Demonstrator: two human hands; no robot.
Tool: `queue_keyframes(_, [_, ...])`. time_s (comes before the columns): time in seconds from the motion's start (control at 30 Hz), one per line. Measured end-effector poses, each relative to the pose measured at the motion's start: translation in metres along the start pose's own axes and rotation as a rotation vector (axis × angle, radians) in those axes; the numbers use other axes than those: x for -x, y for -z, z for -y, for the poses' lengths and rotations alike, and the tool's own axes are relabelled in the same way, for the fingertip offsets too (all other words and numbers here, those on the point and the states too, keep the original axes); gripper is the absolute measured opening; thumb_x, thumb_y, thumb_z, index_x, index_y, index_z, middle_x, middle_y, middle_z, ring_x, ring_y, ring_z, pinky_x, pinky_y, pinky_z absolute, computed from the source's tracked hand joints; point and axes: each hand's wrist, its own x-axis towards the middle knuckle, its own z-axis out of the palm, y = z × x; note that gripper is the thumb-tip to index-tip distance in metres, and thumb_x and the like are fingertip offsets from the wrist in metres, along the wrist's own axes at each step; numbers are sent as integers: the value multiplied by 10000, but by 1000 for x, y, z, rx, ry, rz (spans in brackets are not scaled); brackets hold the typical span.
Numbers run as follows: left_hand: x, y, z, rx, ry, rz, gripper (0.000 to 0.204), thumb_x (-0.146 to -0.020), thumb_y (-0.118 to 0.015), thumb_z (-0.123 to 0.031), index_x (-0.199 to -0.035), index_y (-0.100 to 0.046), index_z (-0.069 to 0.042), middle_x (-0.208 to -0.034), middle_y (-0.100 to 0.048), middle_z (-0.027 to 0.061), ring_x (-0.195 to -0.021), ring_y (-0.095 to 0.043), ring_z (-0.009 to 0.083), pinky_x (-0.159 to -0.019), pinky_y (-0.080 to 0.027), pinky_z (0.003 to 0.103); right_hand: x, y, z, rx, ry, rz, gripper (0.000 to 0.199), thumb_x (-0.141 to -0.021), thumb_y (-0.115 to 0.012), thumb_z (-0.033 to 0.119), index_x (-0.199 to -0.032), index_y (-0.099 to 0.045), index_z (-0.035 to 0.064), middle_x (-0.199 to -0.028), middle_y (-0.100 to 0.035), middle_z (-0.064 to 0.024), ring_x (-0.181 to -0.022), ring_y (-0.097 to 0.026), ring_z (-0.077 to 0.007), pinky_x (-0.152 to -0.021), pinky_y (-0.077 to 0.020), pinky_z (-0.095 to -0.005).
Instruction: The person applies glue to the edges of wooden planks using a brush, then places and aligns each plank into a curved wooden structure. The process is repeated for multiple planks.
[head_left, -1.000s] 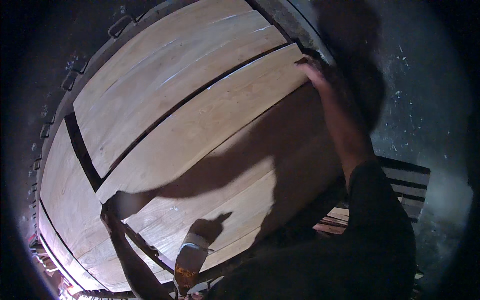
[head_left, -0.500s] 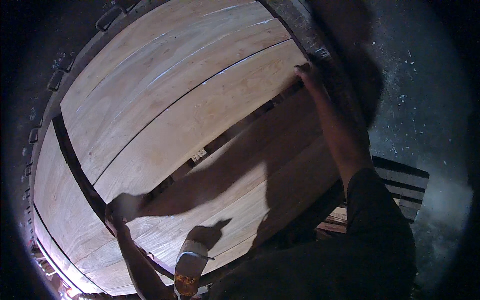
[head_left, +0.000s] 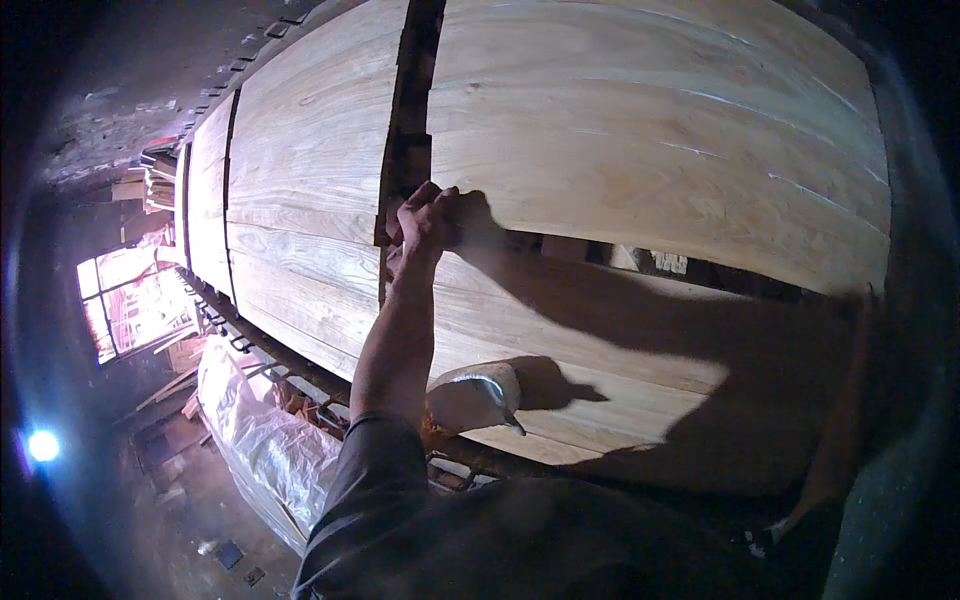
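Nearest you, two dark sleeves (head_left: 385, 460) are visible, one on each arm. One pale container (head_left: 472, 398) with a curved rim and a narrow tip is just beside your left forearm (head_left: 395, 335); its shadow falls on the wood. Your two hands are set well apart, at opposite ends of one upper wooden panel (head_left: 640, 140). Your left hand (head_left: 422, 220) is at the panel's lower left corner, fingers curled together; you cannot tell here whether they clamp its edge. Your right hand (head_left: 868, 300) is near the lower right corner, in deep shadow, so its grip cannot be told.

The upper panel lies flat beyond one lower wooden panel (head_left: 640, 385), which is partly shaded by you. One long slot separates the two, with two pale blocks (head_left: 670, 262) showing in it. At least four whitish streaks run along the upper panel. To its left, across one dark crosswise gap (head_left: 410, 130), lies one middle wooden panel (head_left: 310, 170); past a second, thinner gap is one narrower wooden panel (head_left: 210, 170).

Farther left are one translucent plastic sheet (head_left: 270, 450), one round bright lamp (head_left: 43, 446), one barred window (head_left: 140, 300) and one wood stack (head_left: 155, 185), its pieces too blurred to count.
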Motion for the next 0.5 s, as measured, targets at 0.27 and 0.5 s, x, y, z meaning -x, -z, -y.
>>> queue_keyframes(0.27, [-28, 2, 21, -150, 8, -88, 135, -803, -719, -87, -719, -614, -77, -684, -529, -38, -620, -466, 84, -550, -388, 269, -12, 9, -26, -7, -16, -30, 606, -895, -628, 424, -1330, -512, 19, -1371, -486, -212, -1277, -449, -334, -1061, -379, -432])
queue_keyframes(0.5, [-27, 0, 26, 138, -12, -22, 188, -817, -716, -78, -695, -573, -83, -688, -560, -16, -621, -506, 92, -546, -418, 270, -3, 18, -28, 315, 206, -10, 550, -951, -571, 422, -1338, -518, 34, -1416, -463, -195, -1313, -427, -333, -1059, -396, -443])
